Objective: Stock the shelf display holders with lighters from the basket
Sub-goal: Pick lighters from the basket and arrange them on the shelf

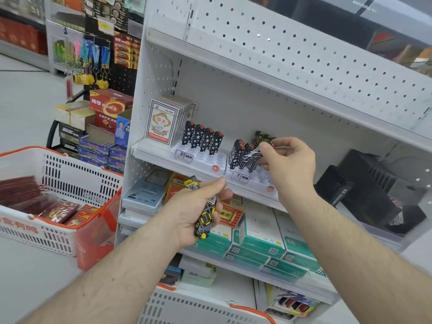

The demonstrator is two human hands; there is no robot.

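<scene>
The lighter being placed is pinched at its top end between the thumb and fingertips of the right hand. Its long axis tilts, lower end pointing down and left toward the right holder, the white tray that serves as landmark here. The lighter hangs just above that holder's back rows, touching or nearly touching the lighters already standing there; which it is cannot be told. The empty slots lie toward the holder's front edge, so the judgement is that the lighter must swing upright and come down into a free slot beside the standing row.

Below and left of the holder, in front of the shelf edge, the left hand grips a small bundle of lighters, black with yellow marks, their long axes running roughly up and down. The right hand is the nearer to the holder; the left serves as the supply.

Left of that holder sits a second holder with four star-patterned lighters upright. Further left, beyond the shelf, stands the basket with red packets inside.
</scene>
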